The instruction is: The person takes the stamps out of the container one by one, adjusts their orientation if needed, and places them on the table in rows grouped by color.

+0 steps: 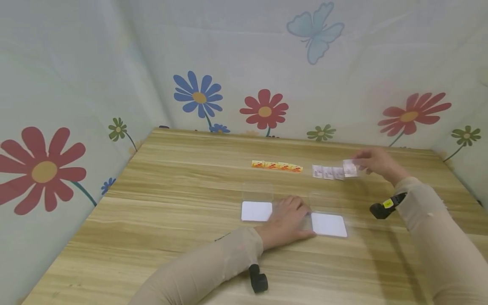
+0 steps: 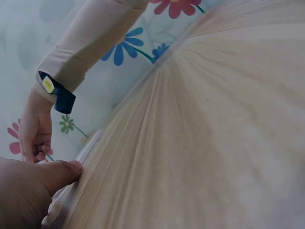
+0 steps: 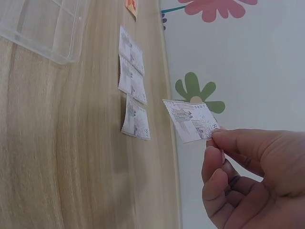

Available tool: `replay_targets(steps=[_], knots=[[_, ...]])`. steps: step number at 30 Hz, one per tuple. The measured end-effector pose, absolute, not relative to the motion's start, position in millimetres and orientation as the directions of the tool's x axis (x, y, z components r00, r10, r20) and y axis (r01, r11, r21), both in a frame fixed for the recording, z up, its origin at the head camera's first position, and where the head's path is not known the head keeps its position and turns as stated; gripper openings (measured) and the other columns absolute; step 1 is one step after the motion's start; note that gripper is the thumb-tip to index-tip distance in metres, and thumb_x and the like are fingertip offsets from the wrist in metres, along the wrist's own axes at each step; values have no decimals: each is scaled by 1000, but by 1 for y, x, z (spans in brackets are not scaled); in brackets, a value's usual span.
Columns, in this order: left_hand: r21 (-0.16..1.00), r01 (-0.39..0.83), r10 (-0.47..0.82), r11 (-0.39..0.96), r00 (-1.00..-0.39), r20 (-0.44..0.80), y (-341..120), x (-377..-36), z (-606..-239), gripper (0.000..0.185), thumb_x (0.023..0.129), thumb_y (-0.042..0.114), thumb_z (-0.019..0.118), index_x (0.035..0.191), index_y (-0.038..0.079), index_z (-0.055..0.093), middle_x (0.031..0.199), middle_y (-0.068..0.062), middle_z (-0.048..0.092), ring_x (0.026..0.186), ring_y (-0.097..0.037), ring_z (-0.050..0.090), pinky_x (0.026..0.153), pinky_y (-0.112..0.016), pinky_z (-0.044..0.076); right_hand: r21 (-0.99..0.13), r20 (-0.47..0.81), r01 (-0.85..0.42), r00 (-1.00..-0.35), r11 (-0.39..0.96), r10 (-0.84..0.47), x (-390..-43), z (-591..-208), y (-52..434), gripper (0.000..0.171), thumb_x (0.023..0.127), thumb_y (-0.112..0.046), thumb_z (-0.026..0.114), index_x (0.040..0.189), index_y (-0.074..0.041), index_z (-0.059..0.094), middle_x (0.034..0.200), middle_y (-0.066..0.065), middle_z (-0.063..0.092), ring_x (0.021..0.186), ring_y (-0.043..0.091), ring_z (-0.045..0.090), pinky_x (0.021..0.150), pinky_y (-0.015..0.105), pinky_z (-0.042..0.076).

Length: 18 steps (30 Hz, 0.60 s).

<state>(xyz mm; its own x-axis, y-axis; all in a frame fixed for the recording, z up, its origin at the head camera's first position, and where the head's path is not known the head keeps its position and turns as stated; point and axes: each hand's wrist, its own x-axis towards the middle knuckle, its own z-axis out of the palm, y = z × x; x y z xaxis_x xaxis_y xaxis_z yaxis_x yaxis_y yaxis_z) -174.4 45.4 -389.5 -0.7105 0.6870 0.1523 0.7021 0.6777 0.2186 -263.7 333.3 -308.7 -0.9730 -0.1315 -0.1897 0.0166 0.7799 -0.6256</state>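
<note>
Left hand [image 1: 287,220] lies flat, fingers relaxed, between two clear boxes with white bases [image 1: 328,223], thumb against box wall; likely steadying it. Farther out, right hand [image 1: 375,163] pinches small pale packet [image 1: 349,168] by corner, lifted off wooden surface [image 1: 171,203] just beside row of three matching packets [image 1: 328,172]. Orange packets [image 1: 277,165] lie left of that row.

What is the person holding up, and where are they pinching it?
The right hand pinches a small white packet by one corner. The left hand holds nothing; it rests flat on the table.
</note>
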Motion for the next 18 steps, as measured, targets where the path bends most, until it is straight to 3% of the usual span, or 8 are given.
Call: replay_targets(steps=[11, 18], knots=[[218, 698, 685, 682, -714, 143, 46, -174, -391, 54, 76, 61, 56, 112, 22, 55, 112, 5, 49, 110, -12, 43, 98, -31, 36, -628, -198, 31, -973, 778, -121, -270, -322, 342, 36, 91, -16, 51, 114, 10, 50, 110, 29, 56, 75, 8, 56, 65, 27, 49], [215, 698, 686, 683, -714, 139, 46, -174, -390, 54, 76, 61, 56, 113, 21, 55, 112, 5, 49, 110, -12, 43, 98, -30, 36, -603, -221, 58, -971, 796, -97, -273, -326, 343, 34, 90, -16, 50, 113, 10, 51, 108, 30, 56, 78, 14, 58, 65, 27, 48]])
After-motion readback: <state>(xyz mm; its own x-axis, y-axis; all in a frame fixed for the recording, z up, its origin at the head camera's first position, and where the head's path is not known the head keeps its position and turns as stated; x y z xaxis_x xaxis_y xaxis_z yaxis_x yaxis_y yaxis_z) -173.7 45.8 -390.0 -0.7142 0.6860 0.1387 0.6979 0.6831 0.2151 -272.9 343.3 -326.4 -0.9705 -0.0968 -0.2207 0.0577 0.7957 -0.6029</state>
